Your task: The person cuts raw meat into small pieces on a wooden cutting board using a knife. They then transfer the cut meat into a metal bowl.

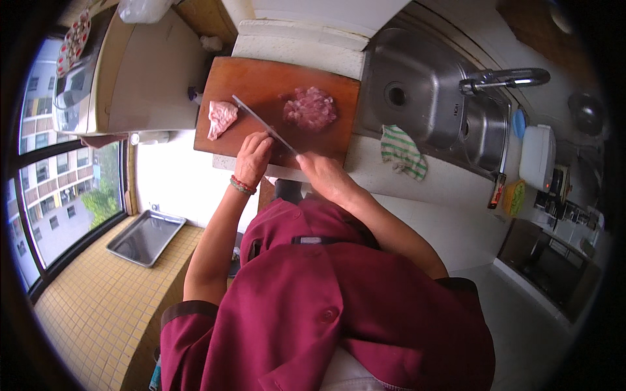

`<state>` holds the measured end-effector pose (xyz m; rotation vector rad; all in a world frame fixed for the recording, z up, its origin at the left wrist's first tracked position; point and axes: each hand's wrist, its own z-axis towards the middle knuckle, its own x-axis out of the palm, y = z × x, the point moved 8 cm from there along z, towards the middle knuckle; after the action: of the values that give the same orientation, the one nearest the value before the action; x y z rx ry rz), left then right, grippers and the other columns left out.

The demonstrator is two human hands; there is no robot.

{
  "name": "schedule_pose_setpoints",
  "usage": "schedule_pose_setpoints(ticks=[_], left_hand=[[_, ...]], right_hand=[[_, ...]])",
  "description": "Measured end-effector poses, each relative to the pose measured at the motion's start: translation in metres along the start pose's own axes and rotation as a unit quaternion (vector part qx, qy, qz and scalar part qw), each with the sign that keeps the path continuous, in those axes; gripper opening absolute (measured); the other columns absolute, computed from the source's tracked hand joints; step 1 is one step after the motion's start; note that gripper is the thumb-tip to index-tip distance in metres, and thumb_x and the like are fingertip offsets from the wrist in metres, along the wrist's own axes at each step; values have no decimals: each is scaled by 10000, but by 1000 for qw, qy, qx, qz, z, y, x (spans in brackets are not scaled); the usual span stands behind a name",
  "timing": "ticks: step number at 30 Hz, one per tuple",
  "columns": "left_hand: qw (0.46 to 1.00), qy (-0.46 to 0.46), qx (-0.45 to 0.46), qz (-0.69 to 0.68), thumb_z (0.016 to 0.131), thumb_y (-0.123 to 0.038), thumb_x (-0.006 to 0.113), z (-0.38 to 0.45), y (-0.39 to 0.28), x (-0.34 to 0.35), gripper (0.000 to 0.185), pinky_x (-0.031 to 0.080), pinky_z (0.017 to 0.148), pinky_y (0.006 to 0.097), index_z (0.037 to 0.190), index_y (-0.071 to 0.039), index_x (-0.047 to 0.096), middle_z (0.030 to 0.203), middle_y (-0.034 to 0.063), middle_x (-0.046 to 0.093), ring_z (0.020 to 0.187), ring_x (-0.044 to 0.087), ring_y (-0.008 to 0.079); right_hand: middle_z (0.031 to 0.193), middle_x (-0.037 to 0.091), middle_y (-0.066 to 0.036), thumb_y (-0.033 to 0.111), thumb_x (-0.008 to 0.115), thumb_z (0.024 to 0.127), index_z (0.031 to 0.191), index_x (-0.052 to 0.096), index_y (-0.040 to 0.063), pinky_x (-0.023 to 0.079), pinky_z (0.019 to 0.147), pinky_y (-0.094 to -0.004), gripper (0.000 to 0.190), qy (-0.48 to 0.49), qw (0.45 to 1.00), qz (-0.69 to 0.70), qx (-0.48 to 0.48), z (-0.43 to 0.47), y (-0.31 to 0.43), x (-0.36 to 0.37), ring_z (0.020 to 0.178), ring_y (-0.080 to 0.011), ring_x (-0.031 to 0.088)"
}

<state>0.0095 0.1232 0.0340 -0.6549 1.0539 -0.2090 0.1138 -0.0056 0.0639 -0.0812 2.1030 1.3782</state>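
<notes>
A reddish-brown wooden cutting board (259,73) lies on the counter before me. My right hand (323,173) grips a knife at its near end, the handle hidden in my fist. The thin knife blade (257,116) slants up and left across the board, seen nearly edge-on. Bent fingers of my left hand (254,154) rest at the board's front edge, close against the blade; whatever may be under them is hidden. A pale pink slab of raw meat (221,119) lies left of the blade. Right of it is a heap of cut raw meat pieces (310,108).
Right of the board is a stainless-steel double sink (415,97) with a faucet (503,80). A green-and-white striped cloth (403,152) lies at its front edge. A metal tray (146,238) rests on the yellow-tiled ledge (93,308) by the window. A large white appliance (151,73) stands left.
</notes>
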Motion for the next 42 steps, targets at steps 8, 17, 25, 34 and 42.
schedule_pose_setpoints(ticks=[8,17,25,34,42], left_hand=[[990,-89,-108,33,851,29,566,-13,-5,-14,147,454,884,444,976,-43,595,1028,137,607,998,558,348],[972,-114,-201,-43,895,10,554,22,-17,-2,85,496,715,407,951,-32,602,937,154,609,858,611,348],[961,-119,-242,57,908,-129,604,32,-13,27,398,357,1071,468,1282,-14,528,1373,217,484,1274,449,396],[933,-154,-290,-148,989,-194,456,63,-10,69,440,355,1070,413,1393,-29,406,1355,211,489,1268,457,368],[973,-122,-178,-75,952,-234,545,73,-17,35,443,317,1107,459,1353,-57,477,1378,220,467,1313,417,383]], right_hand=[[753,632,-126,390,431,1033,981,569,0,490,639,-389,417,99,990,38,90,-52,-19,-49,670,-243,622],[574,434,22,447,396,1041,821,490,81,352,404,-237,437,75,952,246,165,-55,-30,-88,451,-45,401],[794,660,-251,403,469,995,1231,534,28,501,660,-523,448,-41,996,-8,79,-42,-59,-122,764,-453,647],[740,638,-272,375,532,980,1243,514,-31,493,606,-512,485,0,1000,16,-7,-43,-44,-84,710,-451,643],[850,682,-228,350,559,960,1269,517,4,528,699,-456,466,-64,992,83,76,-52,-53,-99,818,-412,671]])
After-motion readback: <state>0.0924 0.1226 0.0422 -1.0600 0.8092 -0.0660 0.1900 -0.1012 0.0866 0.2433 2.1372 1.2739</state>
